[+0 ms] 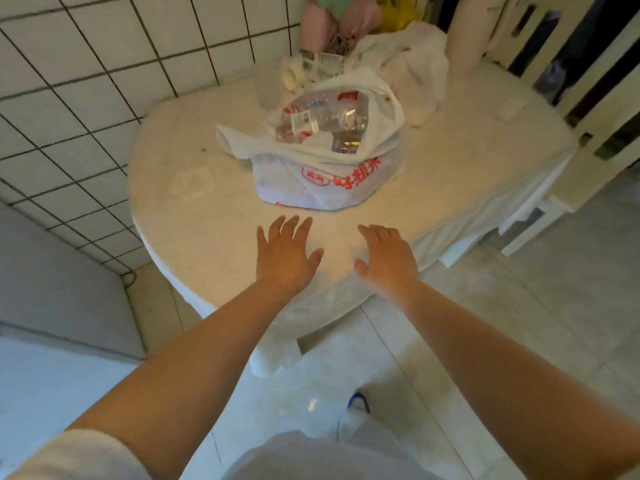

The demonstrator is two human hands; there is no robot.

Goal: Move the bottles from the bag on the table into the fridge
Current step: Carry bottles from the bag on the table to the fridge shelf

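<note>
Two bare forearms reach forward from the bottom of the view over a pale tiled floor (pixel 467 341). Left hand (pixel 284 252) and right hand (pixel 387 255) hover side by side, palms down, above the near edge of a round white bench (pixel 194 202). Each grip is slack: fingers straight and spread, holding nothing. A bare strip of benchtop lies between the fingertips and a white plastic bag (pixel 311 161) with red print, which sits near the middle of the bench. The bag's mouth gapes upward, showing clear bottles (pixel 322 114) with red and white labels piled inside. Open benchtop spreads to the left of the bag and along the near rim. Beyond the bag, at the far edge, lie a crumpled white cloth (pixel 415 64) and small cluttered items too blurred to name. A white tiled wall (pixel 86 81) with dark grout hugs the bench on the left. White chairs (pixel 588 116) stand at the right, against the bench's right edge.
</note>
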